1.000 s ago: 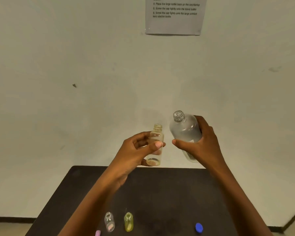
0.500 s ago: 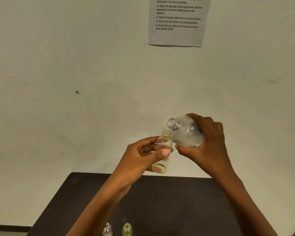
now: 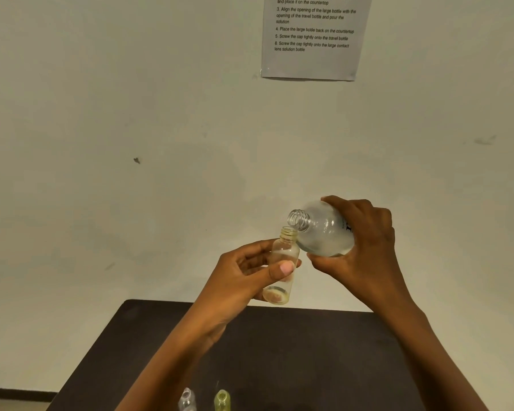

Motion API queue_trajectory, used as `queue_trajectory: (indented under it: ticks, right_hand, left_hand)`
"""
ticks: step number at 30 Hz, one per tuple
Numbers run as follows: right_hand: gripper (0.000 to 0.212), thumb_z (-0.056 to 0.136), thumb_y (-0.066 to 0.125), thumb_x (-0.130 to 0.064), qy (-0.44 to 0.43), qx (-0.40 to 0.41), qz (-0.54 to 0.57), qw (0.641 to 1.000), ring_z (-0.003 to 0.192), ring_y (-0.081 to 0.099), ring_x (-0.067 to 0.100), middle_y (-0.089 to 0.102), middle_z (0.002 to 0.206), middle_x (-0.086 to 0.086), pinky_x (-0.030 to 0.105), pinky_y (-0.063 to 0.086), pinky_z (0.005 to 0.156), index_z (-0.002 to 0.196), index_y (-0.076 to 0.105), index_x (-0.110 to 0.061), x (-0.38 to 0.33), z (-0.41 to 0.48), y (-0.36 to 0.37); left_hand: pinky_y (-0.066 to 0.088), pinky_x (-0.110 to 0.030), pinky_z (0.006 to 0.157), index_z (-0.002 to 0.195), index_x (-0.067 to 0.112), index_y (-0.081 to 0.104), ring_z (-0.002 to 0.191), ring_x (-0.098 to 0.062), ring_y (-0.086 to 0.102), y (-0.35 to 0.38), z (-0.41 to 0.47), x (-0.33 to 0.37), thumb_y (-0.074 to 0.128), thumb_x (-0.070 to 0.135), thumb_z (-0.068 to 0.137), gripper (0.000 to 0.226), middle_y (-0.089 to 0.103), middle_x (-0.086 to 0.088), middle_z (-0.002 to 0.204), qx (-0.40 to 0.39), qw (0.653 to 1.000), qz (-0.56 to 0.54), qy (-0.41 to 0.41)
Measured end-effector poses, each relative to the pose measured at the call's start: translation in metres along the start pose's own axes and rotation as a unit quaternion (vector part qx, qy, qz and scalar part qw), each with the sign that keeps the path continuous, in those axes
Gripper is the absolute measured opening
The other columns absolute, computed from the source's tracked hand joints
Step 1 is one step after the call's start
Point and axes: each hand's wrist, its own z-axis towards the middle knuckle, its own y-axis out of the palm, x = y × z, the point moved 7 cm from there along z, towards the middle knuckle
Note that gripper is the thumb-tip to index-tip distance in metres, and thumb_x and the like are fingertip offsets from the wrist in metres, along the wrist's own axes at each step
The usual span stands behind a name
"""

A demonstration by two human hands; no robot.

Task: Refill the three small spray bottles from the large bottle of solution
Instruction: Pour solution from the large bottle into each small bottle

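Note:
My left hand (image 3: 244, 274) grips a small clear uncapped bottle (image 3: 281, 264), held nearly upright above the far edge of the table. My right hand (image 3: 359, 247) holds the large frosted bottle (image 3: 324, 229) tipped over to the left, its open threaded neck just above and touching the small bottle's mouth. I cannot tell whether liquid is flowing. Two more small uncapped bottles stand at the bottom edge of the view: a clear one (image 3: 187, 400) and a yellow-green one (image 3: 222, 400).
A dark table (image 3: 279, 351) lies below my hands, against a pale wall. A printed instruction sheet (image 3: 313, 37) is taped high on the wall.
The large bottle has tilted further to the left and its neck has closed in on the small bottle's mouth. Both hands rose slightly; the blue cap on the table left the view.

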Motion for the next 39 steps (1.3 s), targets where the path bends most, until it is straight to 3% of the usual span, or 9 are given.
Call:
queue_trajectory:
  ticks: [7, 12, 19, 26, 31, 39]
  right_hand:
    - [0.072, 0.054, 0.070, -0.044, -0.016, -0.003, -0.001, 1.000, 0.102, 0.048, 0.029, 0.057, 0.112, 0.006, 0.034, 0.037, 0.077, 0.118, 0.040, -0.034, 0.0004, 0.0004, 0.0044]
    - [0.072, 0.054, 0.071, -0.039, -0.033, 0.003, -0.008, 0.999, 0.101, 0.048, 0.030, 0.058, 0.112, 0.006, 0.035, 0.038, 0.077, 0.119, 0.041, -0.033, -0.0018, 0.0008, 0.0027]
    - [0.073, 0.054, 0.071, -0.036, -0.050, 0.004, -0.014, 0.999, 0.105, 0.046, 0.030, 0.057, 0.114, 0.007, 0.035, 0.039, 0.082, 0.120, 0.040, -0.032, -0.0036, 0.0029, 0.0013]
    - [0.071, 0.055, 0.070, -0.034, -0.056, 0.011, -0.010, 0.998, 0.106, 0.044, 0.029, 0.056, 0.114, 0.007, 0.040, 0.042, 0.081, 0.120, 0.042, -0.031, -0.0044, 0.0037, 0.0009]
    - [0.070, 0.056, 0.070, -0.033, -0.058, 0.011, -0.014, 0.998, 0.107, 0.036, 0.022, 0.056, 0.114, 0.008, 0.034, 0.037, 0.083, 0.121, 0.042, -0.029, -0.0022, 0.0042, 0.0019]
    - [0.071, 0.056, 0.071, -0.033, -0.067, 0.016, -0.026, 0.997, 0.108, 0.038, 0.024, 0.056, 0.115, 0.009, 0.034, 0.036, 0.084, 0.121, 0.042, -0.029, -0.0016, 0.0050, 0.0017]
  left_hand:
    - [0.058, -0.028, 0.076, 0.107, 0.031, 0.062, 0.099, -0.014, 0.067, -0.0001, -0.0011, -0.0028, 0.066, 0.040, 0.060, 0.049, 0.072, 0.005, 0.103, 0.003, 1.000, 0.005, -0.004]
    - [0.057, -0.038, 0.083, 0.107, 0.032, 0.063, 0.103, -0.019, 0.066, -0.0028, -0.0014, -0.0032, 0.067, 0.042, 0.058, 0.050, 0.070, 0.001, 0.110, 0.008, 1.000, 0.015, -0.006]
    - [0.057, -0.039, 0.084, 0.109, 0.031, 0.063, 0.104, -0.018, 0.065, -0.0062, -0.0015, -0.0042, 0.067, 0.044, 0.056, 0.055, 0.069, 0.000, 0.111, 0.019, 0.999, 0.028, -0.007]
    - [0.058, -0.031, 0.078, 0.106, 0.032, 0.064, 0.100, -0.015, 0.067, -0.0075, -0.0017, -0.0042, 0.068, 0.044, 0.055, 0.053, 0.070, 0.003, 0.108, 0.017, 1.000, 0.024, -0.008]
    - [0.058, -0.025, 0.073, 0.099, 0.037, 0.063, 0.099, -0.013, 0.067, -0.0070, -0.0003, -0.0045, 0.067, 0.043, 0.055, 0.045, 0.071, 0.003, 0.106, 0.016, 1.000, 0.023, -0.005]
    - [0.056, -0.021, 0.069, 0.099, 0.036, 0.064, 0.097, -0.011, 0.067, -0.0075, 0.0002, -0.0042, 0.068, 0.042, 0.056, 0.044, 0.071, 0.004, 0.104, 0.017, 1.000, 0.021, -0.002]
